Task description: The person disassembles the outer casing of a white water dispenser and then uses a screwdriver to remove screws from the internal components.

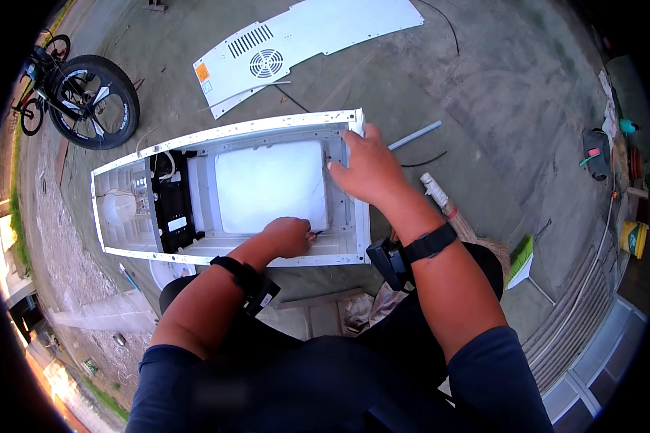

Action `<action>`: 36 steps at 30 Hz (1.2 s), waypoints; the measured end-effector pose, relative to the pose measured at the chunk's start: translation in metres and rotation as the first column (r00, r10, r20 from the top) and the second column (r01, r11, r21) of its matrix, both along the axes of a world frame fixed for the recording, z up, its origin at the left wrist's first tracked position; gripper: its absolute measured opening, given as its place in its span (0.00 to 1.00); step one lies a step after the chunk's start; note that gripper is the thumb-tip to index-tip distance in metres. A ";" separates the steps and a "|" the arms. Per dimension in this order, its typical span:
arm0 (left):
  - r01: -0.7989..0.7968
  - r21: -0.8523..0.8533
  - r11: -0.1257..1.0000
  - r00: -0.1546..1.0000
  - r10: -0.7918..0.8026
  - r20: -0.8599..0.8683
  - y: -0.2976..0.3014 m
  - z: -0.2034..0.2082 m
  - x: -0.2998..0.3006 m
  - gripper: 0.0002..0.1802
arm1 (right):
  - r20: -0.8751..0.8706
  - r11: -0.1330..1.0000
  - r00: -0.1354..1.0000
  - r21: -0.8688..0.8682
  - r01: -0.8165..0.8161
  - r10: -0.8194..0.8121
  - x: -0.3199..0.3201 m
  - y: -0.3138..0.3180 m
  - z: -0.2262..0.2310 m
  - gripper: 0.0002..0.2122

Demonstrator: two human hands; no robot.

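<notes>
A long white metal appliance casing (227, 137) lies open side up on the ground before me. Inside it sits a white rounded block (267, 184), which may be foam or a wrapped tank. Left of the block, a black crosspiece (172, 195) spans the casing. My left hand (287, 237) is closed over the near side by the block's lower right corner. A small dark tip pokes from its fingers; the rest is hidden. At the casing's right end, my right hand (372, 166) grips over the rim, thumb and forefinger on the inner side.
Beyond the casing lies a flat white vented panel (303, 47). A bicycle (94, 101) stands far left. To the right are a grey tube (414, 135), a straw broom (458, 216) and a green brush (520, 261). A yellow bucket (633, 238) stands far right.
</notes>
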State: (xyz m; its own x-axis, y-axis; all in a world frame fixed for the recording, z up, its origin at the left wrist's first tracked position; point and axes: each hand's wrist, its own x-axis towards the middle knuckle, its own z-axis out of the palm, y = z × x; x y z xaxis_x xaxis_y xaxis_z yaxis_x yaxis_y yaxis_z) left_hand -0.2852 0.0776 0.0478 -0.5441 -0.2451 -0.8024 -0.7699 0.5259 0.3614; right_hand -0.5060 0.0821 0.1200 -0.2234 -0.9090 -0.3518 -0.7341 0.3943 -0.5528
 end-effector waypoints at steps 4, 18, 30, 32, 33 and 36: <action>-0.056 0.012 0.998 0.998 0.056 0.014 0.003 -0.003 -0.002 0.27 | 0.014 1.000 1.000 0.015 -0.016 0.015 -0.001 0.000 -0.002 0.30; 0.087 0.090 0.992 0.994 -0.080 -0.077 -0.011 0.016 -0.006 0.22 | 0.018 0.995 1.000 0.097 -0.009 0.007 -0.003 -0.004 0.007 0.30; 0.124 -0.059 0.990 0.992 -0.126 -0.021 0.007 0.011 -0.008 0.25 | 0.004 0.995 1.000 0.100 -0.010 0.010 -0.002 -0.005 0.006 0.30; 0.122 -0.062 0.991 0.992 -0.123 -0.021 0.009 0.011 -0.007 0.25 | 0.002 0.994 1.000 0.106 -0.008 0.007 -0.001 -0.005 0.006 0.30; 0.120 -0.058 0.991 0.993 -0.121 -0.013 0.009 0.012 -0.008 0.23 | -0.001 0.994 1.000 0.109 -0.006 0.006 -0.001 -0.005 0.007 0.30; 0.112 -0.043 0.993 0.993 -0.113 -0.029 0.006 0.010 -0.006 0.18 | 0.005 0.993 1.000 0.114 -0.012 0.011 -0.003 -0.004 0.006 0.30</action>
State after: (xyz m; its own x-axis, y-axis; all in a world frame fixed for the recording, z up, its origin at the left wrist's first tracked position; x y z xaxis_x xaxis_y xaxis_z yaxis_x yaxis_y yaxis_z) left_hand -0.2912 0.0839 0.0574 -0.5952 -0.2132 -0.7748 -0.6934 0.6236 0.3611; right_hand -0.5087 0.0776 0.1264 -0.2115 -0.8653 -0.4545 -0.7363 0.4469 -0.5082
